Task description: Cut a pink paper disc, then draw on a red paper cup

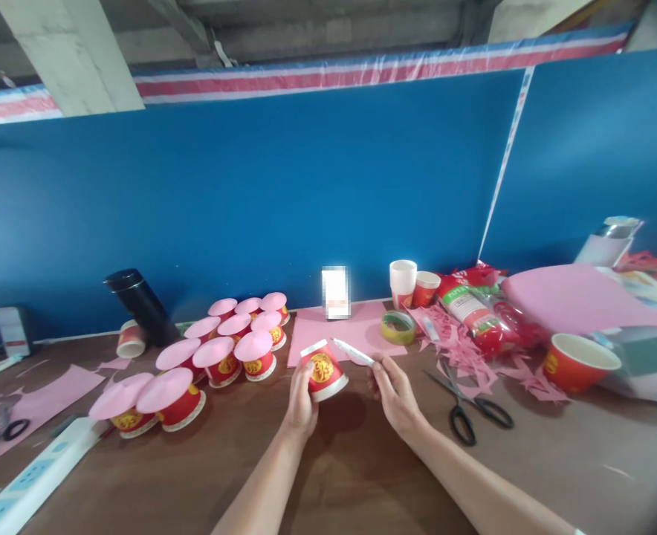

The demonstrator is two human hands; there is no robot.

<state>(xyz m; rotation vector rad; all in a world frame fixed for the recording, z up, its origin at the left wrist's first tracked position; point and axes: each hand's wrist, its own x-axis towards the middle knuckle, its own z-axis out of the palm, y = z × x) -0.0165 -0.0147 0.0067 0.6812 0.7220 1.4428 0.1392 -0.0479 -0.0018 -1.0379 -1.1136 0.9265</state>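
Observation:
A red paper cup (325,367) with a gold emblem is held tilted, its wider white rim facing down, and my left hand (302,401) is closed around its left side. From the right, my right hand (392,390) grips a white pen (354,351) by its rear end. The pen's tip points left, close to the cup's upper edge; whether they touch I cannot tell. Behind both hands lies a pink paper sheet (309,327). To the left stand several upturned red cups (225,365), each topped with a shallow pink paper cone (253,345).
Black-handled scissors (462,405) lie right of my right hand. Beyond them are pink paper scraps (462,360), a tape roll (398,328), white stacked cups (403,282) and a red cup (579,362). A power strip (44,475) and black bottle (142,308) are at left.

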